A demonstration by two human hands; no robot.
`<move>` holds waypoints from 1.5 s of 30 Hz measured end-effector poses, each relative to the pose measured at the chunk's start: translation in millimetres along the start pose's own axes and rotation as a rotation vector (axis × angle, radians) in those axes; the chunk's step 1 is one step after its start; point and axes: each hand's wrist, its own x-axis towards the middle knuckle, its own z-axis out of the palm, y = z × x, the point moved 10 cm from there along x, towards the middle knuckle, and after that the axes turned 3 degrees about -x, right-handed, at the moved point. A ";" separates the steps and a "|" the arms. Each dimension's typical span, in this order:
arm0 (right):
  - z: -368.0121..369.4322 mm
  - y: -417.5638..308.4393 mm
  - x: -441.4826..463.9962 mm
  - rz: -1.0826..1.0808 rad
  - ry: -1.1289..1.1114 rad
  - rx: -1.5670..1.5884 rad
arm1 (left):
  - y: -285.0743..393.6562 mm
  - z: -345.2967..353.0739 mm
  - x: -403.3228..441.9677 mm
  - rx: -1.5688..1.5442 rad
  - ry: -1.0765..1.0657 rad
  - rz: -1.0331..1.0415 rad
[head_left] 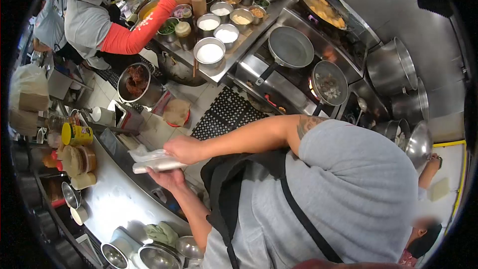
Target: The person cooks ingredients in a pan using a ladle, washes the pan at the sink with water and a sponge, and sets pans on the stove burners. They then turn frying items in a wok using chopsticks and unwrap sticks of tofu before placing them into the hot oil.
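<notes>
In the head view a white roll of thin plastic (pixel 159 163) is held in front of my body, above the edge of the steel counter. My right hand (pixel 183 149) is closed over its near end, by a loose, crumpled piece of clear plastic (pixel 145 154). From below, my left hand (pixel 168 178) grips the roll, its thumb and fingers around the underside. Whether the plastic is bags or film, I cannot tell.
The steel counter (pixel 117 189) carries a yellow-lidded jar (pixel 77 134) and several metal bowls. Behind my right arm, a frying pan (pixel 328 83) of food sits over flame, beside another pan (pixel 291 47). A co-worker (pixel 89 25) in red sleeves stands by several ingredient containers. A large pot (pixel 141 85) stands low.
</notes>
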 end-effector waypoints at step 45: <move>376.5 -263.1 -313.5 -0.599 -0.907 0.454 | 65.5 -397.0 -645.3 -0.288 0.664 0.651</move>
